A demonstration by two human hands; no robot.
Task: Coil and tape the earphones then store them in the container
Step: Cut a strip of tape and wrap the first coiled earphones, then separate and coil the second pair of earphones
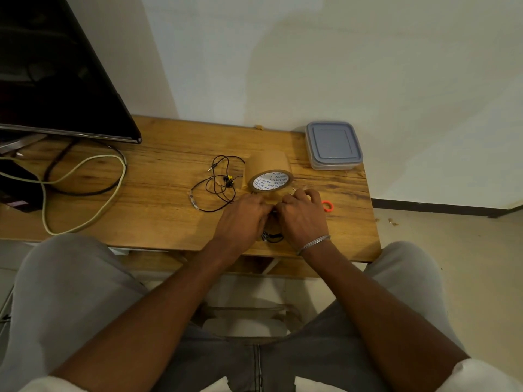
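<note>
From the head camera, the left hand (243,219) and right hand (301,217) meet near the front edge of the wooden table (158,222), fingers curled in around a small coiled bundle of black earphone cable (272,237) that peeks out below them; how tightly they pinch it I cannot tell. Just behind the hands lies a roll of brown packing tape (270,181), a length pulled loose. A second, uncoiled black earphone set (222,182) sprawls to its left. The clear plastic container with a grey-blue lid (333,145) sits closed at the far right corner. A small orange ring (327,206) lies beside the right hand.
</note>
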